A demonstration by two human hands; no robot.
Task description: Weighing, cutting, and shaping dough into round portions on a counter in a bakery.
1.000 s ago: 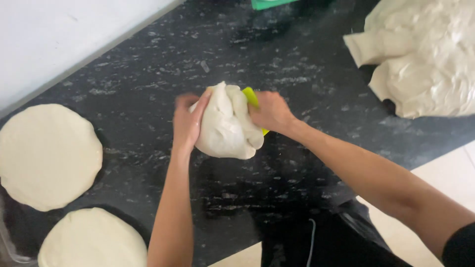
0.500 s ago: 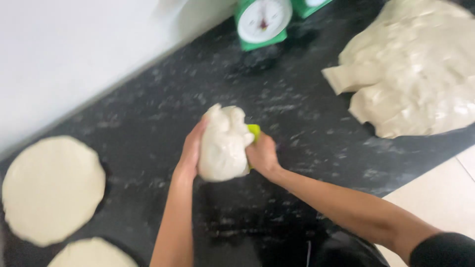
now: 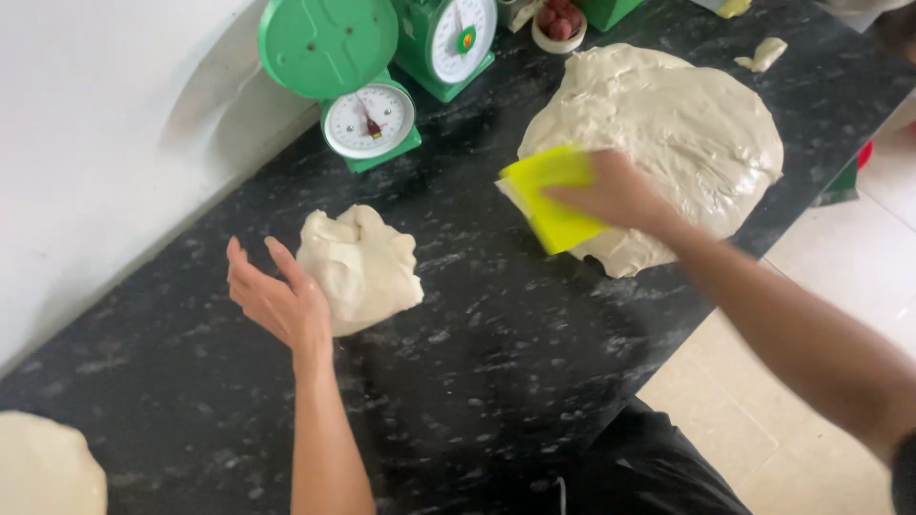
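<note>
The scene is viewed from a single head-worn camera, angled steeply down and close over the black counter [image 3: 496,381], with the wall at upper left and the floor at lower right.

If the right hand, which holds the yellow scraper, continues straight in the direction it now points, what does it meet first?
The right hand points left along the counter, the yellow scraper leading. Next in that line seems to be the small dough lump beside the left hand, though height above the counter is unclear.
</note>
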